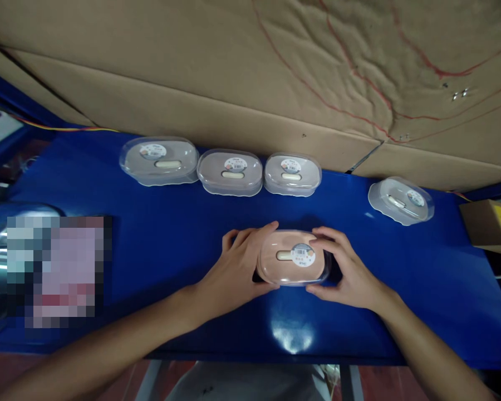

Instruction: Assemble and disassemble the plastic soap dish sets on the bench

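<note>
Between my two hands is a peach-coloured oval plastic box [278,267] with a clear lid, a pale slot-like piece on top and a round white label. My left hand [242,262] grips its left end, the thumb at the near edge and the fingers at the far edge. On the right end, my right hand [346,270] holds it the same way, with a fingertip by the label. Whether the box rests on the table or is slightly raised, I cannot tell.
Along the back stand a grey oval box [142,164], a second grey box [211,175] and a third [275,178]. Another grey box [379,197] is at right. A blue table [171,223] carries them all. A cardboard carton [484,223] sits at the right edge; a blurred-out object [70,262] lies left.
</note>
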`<state>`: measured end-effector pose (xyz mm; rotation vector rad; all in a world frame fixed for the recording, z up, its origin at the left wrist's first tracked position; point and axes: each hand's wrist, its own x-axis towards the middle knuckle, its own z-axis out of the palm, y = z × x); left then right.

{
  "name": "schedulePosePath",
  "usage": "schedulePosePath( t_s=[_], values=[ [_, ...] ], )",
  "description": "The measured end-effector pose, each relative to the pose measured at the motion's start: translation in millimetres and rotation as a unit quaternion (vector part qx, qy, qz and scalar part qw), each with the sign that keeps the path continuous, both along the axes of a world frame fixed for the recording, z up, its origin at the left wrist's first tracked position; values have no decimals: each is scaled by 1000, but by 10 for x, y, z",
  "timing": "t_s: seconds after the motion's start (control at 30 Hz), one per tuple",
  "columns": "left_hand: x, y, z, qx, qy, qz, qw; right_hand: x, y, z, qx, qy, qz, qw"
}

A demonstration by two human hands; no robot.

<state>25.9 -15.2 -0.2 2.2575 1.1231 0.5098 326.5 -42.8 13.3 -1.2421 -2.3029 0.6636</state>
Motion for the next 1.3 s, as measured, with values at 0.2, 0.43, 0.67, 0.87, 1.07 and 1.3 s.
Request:
schedulePosePath(
  t_s=[0.2, 0.43, 0.67, 0.87, 1.07, 1.3],
  values=[
    [-5, 2, -20, -18, -15, -12, 1000, -30, -38, 6, 8, -20, 14, 1000],
    [-19, 24, -10, -25, -22, -24, 999, -15, -45, 29, 3, -39, 17, 999],
    [-18, 50, 1, -39, -28, -43, 998, -19, -38, 39, -16, -24, 22, 999],
    [-21, 61, 3, -59, -23, -41, 997, -13, -23, 25, -36, -1, 27, 999],
    [-18, 71, 13, -62, -15, -60, 996, 4, -5, 60, -73, -24, 10, 997],
    [-14, 87, 44, -63, -1, -78, 995, 16, 21, 100, -99, -43, 18, 994]
  ],
)
